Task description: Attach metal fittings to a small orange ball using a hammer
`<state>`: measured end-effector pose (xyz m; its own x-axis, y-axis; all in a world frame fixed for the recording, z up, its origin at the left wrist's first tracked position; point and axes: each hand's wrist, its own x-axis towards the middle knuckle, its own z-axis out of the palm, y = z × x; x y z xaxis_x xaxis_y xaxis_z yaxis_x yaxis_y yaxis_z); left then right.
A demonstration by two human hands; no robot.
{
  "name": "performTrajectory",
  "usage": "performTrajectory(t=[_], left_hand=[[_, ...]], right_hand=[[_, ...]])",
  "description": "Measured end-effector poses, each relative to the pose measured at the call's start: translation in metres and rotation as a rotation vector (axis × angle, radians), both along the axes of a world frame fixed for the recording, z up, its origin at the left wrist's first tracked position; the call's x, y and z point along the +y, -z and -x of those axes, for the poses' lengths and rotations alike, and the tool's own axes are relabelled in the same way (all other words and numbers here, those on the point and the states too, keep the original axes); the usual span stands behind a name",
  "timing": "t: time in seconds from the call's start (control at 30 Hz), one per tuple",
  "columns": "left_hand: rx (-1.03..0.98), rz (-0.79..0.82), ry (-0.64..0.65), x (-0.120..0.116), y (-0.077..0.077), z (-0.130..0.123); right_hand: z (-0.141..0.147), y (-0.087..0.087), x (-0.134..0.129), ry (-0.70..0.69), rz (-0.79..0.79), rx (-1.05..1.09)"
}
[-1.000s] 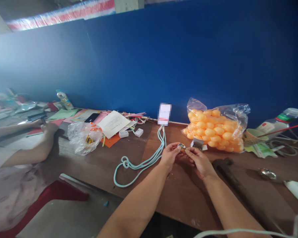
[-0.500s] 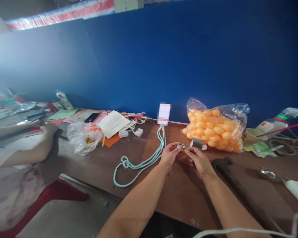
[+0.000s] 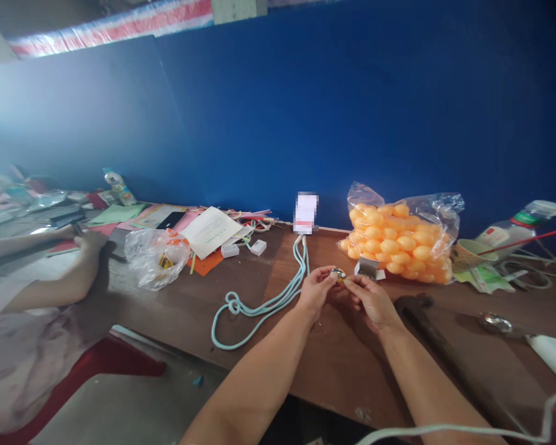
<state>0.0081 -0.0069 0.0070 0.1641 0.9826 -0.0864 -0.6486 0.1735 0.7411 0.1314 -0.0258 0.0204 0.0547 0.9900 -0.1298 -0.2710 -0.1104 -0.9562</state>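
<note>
A small, rounded, shiny silver piece (image 3: 337,273) with a yellowish underside is held over the table, too small to name. My left hand (image 3: 315,290) is closed on it, thumb and fingers gripping its left side. From the right, my right hand (image 3: 369,301) pinches its lower right edge with thumb and forefinger. Just behind the right fingers lies a small dark and silver box-like piece (image 3: 369,268). Behind that rests a clear plastic bag of orange egg-shaped balls (image 3: 398,241).
A phone (image 3: 306,213) on a pale blue cord (image 3: 259,315) leans against the blue partition (image 3: 328,111). Further right are a shiny silver oval (image 3: 495,322), a cup (image 3: 475,256) and a bottle (image 3: 528,225). At left are a crumpled bag (image 3: 155,262), papers and another person's arm (image 3: 60,284).
Almost nothing has moved. Both hands keep the same grip on the silver piece in the same place, and the view has shifted very slightly.
</note>
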Motion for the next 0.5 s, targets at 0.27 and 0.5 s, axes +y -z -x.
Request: performTrajectory(t=[0.27,0.5], left_hand=[[-0.056,0.024,0.007,0.0001,-0.0017,0.0009],[-0.067,-0.01,0.01,-0.001,-0.0035,0.0013]], right_hand=[[-0.0017,0.0059,0.0017,0.011,-0.143,-0.163],[-0.0014,0.0053,0.0007,0.023,-0.172,-0.164]])
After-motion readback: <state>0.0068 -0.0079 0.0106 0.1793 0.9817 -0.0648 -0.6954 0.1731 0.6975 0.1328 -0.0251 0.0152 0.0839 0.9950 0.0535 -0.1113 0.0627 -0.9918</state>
